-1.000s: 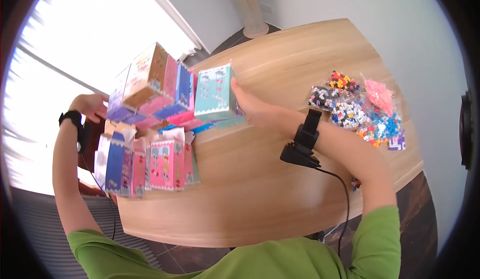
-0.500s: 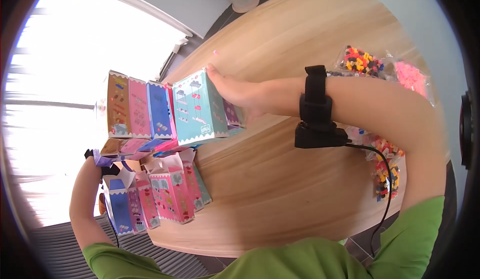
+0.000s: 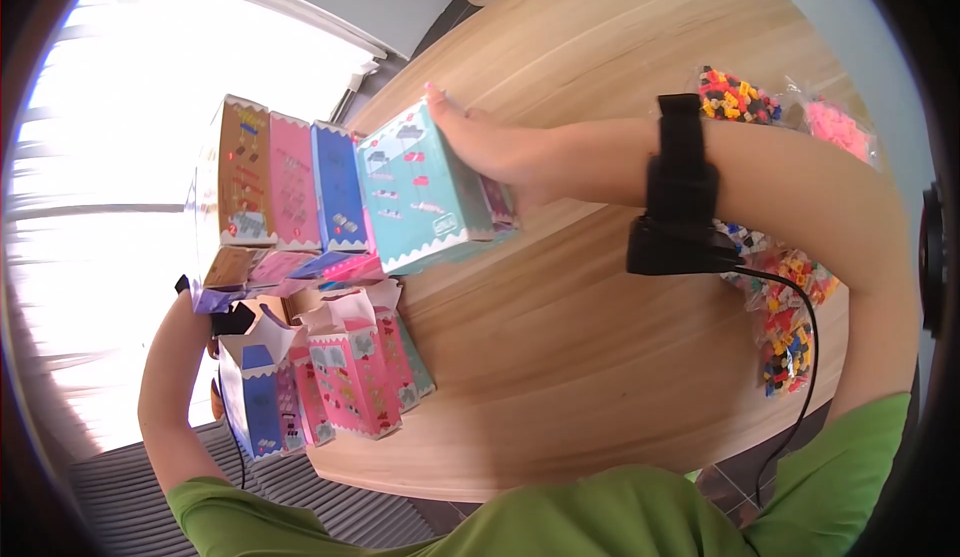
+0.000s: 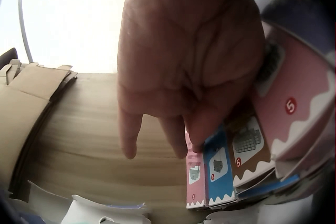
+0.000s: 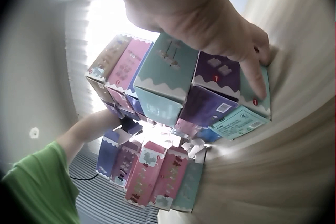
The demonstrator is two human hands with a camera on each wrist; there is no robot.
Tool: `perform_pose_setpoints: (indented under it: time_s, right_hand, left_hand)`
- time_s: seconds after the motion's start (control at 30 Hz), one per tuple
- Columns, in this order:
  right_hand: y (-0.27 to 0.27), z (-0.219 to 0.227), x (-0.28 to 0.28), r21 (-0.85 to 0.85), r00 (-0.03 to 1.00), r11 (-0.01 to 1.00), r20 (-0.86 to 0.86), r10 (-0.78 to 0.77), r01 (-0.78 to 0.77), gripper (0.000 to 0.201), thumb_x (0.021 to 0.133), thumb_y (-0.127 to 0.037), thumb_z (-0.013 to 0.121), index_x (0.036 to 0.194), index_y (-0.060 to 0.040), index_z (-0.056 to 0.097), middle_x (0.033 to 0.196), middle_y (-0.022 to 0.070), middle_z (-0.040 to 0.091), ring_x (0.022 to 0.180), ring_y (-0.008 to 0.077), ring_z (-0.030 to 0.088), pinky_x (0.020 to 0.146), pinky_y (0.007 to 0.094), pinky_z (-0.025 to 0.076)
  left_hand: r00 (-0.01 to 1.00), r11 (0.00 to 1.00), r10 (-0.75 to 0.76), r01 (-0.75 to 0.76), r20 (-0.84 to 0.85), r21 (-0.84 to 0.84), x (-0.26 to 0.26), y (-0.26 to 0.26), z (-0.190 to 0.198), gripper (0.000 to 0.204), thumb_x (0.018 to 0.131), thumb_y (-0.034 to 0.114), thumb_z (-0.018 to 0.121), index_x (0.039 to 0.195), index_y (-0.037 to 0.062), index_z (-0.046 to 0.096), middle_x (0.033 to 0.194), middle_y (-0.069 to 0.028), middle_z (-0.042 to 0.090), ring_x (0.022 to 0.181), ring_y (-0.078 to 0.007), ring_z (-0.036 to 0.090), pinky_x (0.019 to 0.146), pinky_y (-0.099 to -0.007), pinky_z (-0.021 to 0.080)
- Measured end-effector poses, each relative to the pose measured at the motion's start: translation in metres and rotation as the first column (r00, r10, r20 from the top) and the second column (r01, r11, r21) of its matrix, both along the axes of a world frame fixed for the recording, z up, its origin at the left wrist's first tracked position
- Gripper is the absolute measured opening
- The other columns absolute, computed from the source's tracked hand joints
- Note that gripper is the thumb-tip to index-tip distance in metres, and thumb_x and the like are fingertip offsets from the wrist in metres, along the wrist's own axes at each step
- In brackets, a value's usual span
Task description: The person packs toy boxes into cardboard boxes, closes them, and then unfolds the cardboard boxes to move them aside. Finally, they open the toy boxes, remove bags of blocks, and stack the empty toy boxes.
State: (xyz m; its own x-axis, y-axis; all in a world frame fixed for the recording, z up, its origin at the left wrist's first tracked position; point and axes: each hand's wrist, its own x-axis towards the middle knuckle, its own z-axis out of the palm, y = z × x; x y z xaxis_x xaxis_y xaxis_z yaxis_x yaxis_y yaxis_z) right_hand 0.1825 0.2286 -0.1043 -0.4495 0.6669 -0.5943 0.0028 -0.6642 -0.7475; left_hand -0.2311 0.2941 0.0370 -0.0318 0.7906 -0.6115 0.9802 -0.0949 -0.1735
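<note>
Upright printed boxes stand in a row: brown (image 3: pixel 245 177), pink (image 3: pixel 296 182), blue (image 3: pixel 340 192) and larger teal (image 3: pixel 418 192). My right hand (image 3: pixel 490 147) lies with extended fingers along the right side of this row. In the right wrist view, its fingers (image 5: pixel 254 79) touch a teal box (image 5: pixel 261 90) beside a purple box (image 5: pixel 218 77). My left hand (image 4: pixel 189 50) is mostly hidden behind the boxes in the head view; the left wrist view shows its fingers hanging down beside pink and blue boxes (image 4: pixel 218 169), one seeming to touch them.
Nearer the body, a second row of boxes with raised flaps, including blue (image 3: pixel 255 407) and pink (image 3: pixel 350 387), stands at the left table edge (image 3: pixel 400 477). Bags of small coloured pieces (image 3: pixel 735 97) lie at the right. Flattened brown cardboard (image 4: pixel 31 98) shows in the left wrist view.
The view has shifted. My left hand, visible beside the boxes earlier, is now mostly hidden behind them. The back row's faces have turned toward the camera, with my right hand still against its right end.
</note>
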Motion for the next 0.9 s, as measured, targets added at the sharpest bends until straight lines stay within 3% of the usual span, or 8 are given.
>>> perform_pose_setpoints:
  time_s: [0.2, 0.3, 0.47, 0.53, 0.6, 0.73, 0.87, 0.9]
  right_hand:
    - [-0.013, 0.015, 0.057, -0.010, 0.994, 0.996, -0.072, 0.082, -0.083, 0.081, 0.083, -0.068, 0.016, 0.139, -0.0094, 0.017, 0.140, 0.0149, 0.027, 0.128, 0.0338, 0.027, 0.097, 0.0574, 0.027]
    - [-0.024, 0.021, 0.064, 0.126, 0.999, 0.991, -0.018, 0.039, -0.037, 0.077, 0.083, -0.070, 0.021, 0.137, -0.0145, 0.028, 0.139, 0.0139, 0.027, 0.127, 0.0325, 0.025, 0.093, 0.0563, 0.031]
    - [-0.037, 0.021, 0.073, 0.379, 0.891, 0.884, 0.245, -0.382, 0.275, 0.059, 0.085, -0.059, 0.038, 0.122, -0.0130, 0.039, 0.121, 0.0097, 0.038, 0.110, 0.0218, 0.037, 0.087, 0.0426, 0.038]
    - [-0.037, 0.021, 0.089, 0.504, 0.867, 0.827, 0.264, -0.422, 0.249, 0.048, 0.086, -0.052, 0.042, 0.112, -0.0119, 0.044, 0.108, 0.0067, 0.044, 0.095, 0.0161, 0.044, 0.079, 0.0358, 0.040]
    - [-0.045, 0.029, 0.103, 0.606, 0.871, 0.776, 0.271, -0.410, 0.177, 0.038, 0.086, -0.045, 0.044, 0.102, -0.0102, 0.046, 0.094, 0.0041, 0.048, 0.078, 0.0116, 0.048, 0.068, 0.0308, 0.041]
    - [-0.067, 0.039, 0.117, 0.507, 0.925, 0.862, 0.318, -0.206, 0.018, 0.027, 0.088, -0.035, 0.045, 0.084, -0.0087, 0.050, 0.067, -0.0017, 0.046, 0.054, 0.0062, 0.043, 0.049, 0.0214, 0.035]
    - [-0.098, 0.047, 0.099, 0.372, 0.918, 0.879, 0.363, 0.158, -0.298, 0.031, 0.089, -0.035, 0.045, 0.078, -0.0065, 0.052, 0.055, -0.0017, 0.044, 0.048, 0.0063, 0.042, 0.043, 0.0194, 0.032]
    - [-0.105, 0.050, 0.089, 0.340, 0.896, 0.855, 0.353, 0.269, -0.391, 0.033, 0.090, -0.035, 0.045, 0.077, -0.0056, 0.053, 0.055, -0.0009, 0.046, 0.048, 0.0066, 0.043, 0.043, 0.0191, 0.033]
  left_hand:
    - [0.998, 0.998, 0.010, -0.006, 0.059, -0.058, 0.014, 0.009, -0.006, 0.038, 0.077, 0.029, 0.062, 0.101, -0.0003, 0.061, 0.094, -0.0120, 0.064, 0.082, -0.0195, 0.059, 0.072, -0.0329, 0.050]
    - [0.989, 0.993, 0.045, -0.029, 0.138, -0.114, 0.022, 0.009, -0.007, 0.038, 0.078, 0.029, 0.061, 0.102, -0.0007, 0.060, 0.095, -0.0120, 0.064, 0.083, -0.0189, 0.059, 0.072, -0.0331, 0.050]
    - [0.948, 0.947, 0.227, -0.162, 0.222, -0.275, 0.054, 0.002, 0.017, 0.039, 0.079, 0.028, 0.061, 0.104, -0.0013, 0.060, 0.097, -0.0120, 0.063, 0.084, -0.0180, 0.058, 0.072, -0.0333, 0.050]
    - [0.941, 0.921, 0.288, -0.222, 0.178, -0.321, 0.088, -0.015, 0.048, 0.056, 0.079, 0.031, 0.059, 0.125, 0.0043, 0.040, 0.122, -0.0125, 0.046, 0.112, -0.0222, 0.041, 0.091, -0.0421, 0.037]
    - [0.913, 0.924, 0.351, -0.302, 0.208, -0.234, 0.086, -0.028, 0.070, 0.064, 0.077, 0.030, 0.058, 0.132, 0.0070, 0.036, 0.135, -0.0147, 0.037, 0.127, -0.0304, 0.031, 0.099, -0.0557, 0.028]
    - [0.957, 0.971, 0.219, -0.234, 0.192, 0.056, 0.087, -0.073, 0.130, 0.066, 0.068, 0.034, 0.066, 0.126, 0.0086, 0.046, 0.131, -0.0167, 0.042, 0.124, -0.0342, 0.036, 0.098, -0.0583, 0.027]
    - [0.970, 0.973, -0.230, 0.232, 0.080, -0.004, 0.098, -0.140, 0.139, 0.086, 0.066, 0.046, 0.069, 0.135, 0.0103, 0.033, 0.130, -0.0192, 0.042, 0.122, -0.0343, 0.039, 0.100, -0.0504, 0.030]
    - [0.961, 0.979, -0.197, 0.203, 0.195, -0.013, 0.110, -0.161, 0.128, 0.092, 0.065, 0.050, 0.068, 0.137, 0.0106, 0.028, 0.132, -0.0208, 0.039, 0.123, -0.0350, 0.037, 0.101, -0.0475, 0.030]
